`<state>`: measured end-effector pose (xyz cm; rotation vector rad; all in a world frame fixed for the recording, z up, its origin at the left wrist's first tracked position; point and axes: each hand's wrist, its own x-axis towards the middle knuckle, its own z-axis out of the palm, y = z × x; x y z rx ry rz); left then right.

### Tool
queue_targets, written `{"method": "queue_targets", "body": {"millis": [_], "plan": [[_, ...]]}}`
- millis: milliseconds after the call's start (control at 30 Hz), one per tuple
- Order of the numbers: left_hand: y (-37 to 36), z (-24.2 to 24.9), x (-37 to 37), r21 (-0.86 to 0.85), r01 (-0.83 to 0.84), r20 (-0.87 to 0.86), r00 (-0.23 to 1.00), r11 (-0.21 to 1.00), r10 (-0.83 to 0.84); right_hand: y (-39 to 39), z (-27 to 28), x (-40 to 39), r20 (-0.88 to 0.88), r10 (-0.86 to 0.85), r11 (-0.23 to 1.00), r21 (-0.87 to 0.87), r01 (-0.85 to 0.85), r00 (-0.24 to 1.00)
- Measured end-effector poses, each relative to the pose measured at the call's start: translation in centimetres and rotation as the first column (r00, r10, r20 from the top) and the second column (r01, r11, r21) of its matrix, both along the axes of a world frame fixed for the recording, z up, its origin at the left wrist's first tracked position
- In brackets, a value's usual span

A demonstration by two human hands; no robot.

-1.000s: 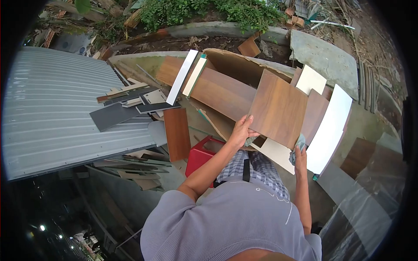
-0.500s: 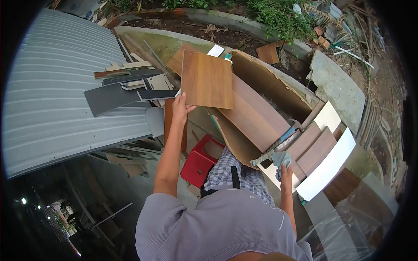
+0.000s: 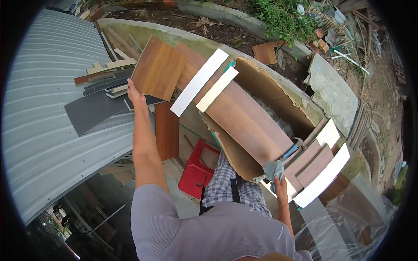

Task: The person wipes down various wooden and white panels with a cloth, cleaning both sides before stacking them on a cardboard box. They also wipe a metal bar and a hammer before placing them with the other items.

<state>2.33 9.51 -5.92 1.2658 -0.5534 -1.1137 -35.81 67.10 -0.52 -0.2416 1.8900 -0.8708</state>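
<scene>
My left hand (image 3: pixel 136 94) grips the lower left edge of a square wood-grain board (image 3: pixel 159 67), held tilted above the pile of dark panels. Closed around a crumpled grey-blue cloth (image 3: pixel 273 170) is my right hand (image 3: pixel 281 189), near the close end of a long brown board (image 3: pixel 248 122). That board lies over an opened cardboard box (image 3: pixel 257 74). A white strip (image 3: pixel 199 82) and a cream strip (image 3: pixel 217 90) lie across its far end. Beside the cloth rests a hammer (image 3: pixel 298 145) with a blue handle.
Dark and pale panels (image 3: pixel 93 108) lie on a corrugated metal sheet (image 3: pixel 48 95) at left. A red stool (image 3: pixel 191 178) stands by my legs. Brown and white boards (image 3: pixel 324 182) are stacked at right, near clear plastic sheeting (image 3: pixel 348 217). Behind runs a low concrete wall (image 3: pixel 174 30).
My left hand has carried the square board to the left, uncovering the white and cream strips and more of the long board. My right hand still holds the cloth, slightly lower in view.
</scene>
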Motion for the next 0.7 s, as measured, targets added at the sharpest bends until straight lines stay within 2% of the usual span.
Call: {"method": "queue_targets", "body": {"millis": [67,133,200,267,467,533,700], "plan": [[-2.2,-2.3,0.6,0.001,0.001,0.064,0.998,1.0,-0.001,-0.7,0.5,0.5,0.006,0.011,0.999,0.043,-0.011,1.0],[-3.5,-4.5,1.0,0.019,0.002,0.036,0.999,1.0,-0.003,-0.2,0.1,1.1,0.019,0.018,0.995,0.098,-0.02,1.0],[-4.2,-6.4,0.9,0.036,0.0,0.009,1.0,0.999,0.0,0.9,-1.1,1.2,-0.058,0.077,0.992,0.104,-0.07,0.995],[-4.8,-8.4,0.8,0.052,0.014,0.03,0.999,0.999,-0.016,0.3,-0.4,1.4,-0.026,0.087,0.985,0.148,-0.082,0.996],[-6.3,-14.2,0.0,0.245,0.013,0.05,0.998,0.969,-0.026,-1.8,0.5,1.5,0.026,0.174,0.951,0.256,-0.175,0.984],[-6.6,-16.1,0.0,0.285,0.023,0.006,1.0,0.958,-0.025,-1.5,-0.3,1.9,0.007,0.131,0.963,0.236,-0.129,0.991],[-5.0,-19.5,-1.0,0.381,0.001,0.002,1.0,0.925,-0.002,-3.4,0.2,1.7,0.037,0.172,0.95,0.259,-0.175,0.984]]}}
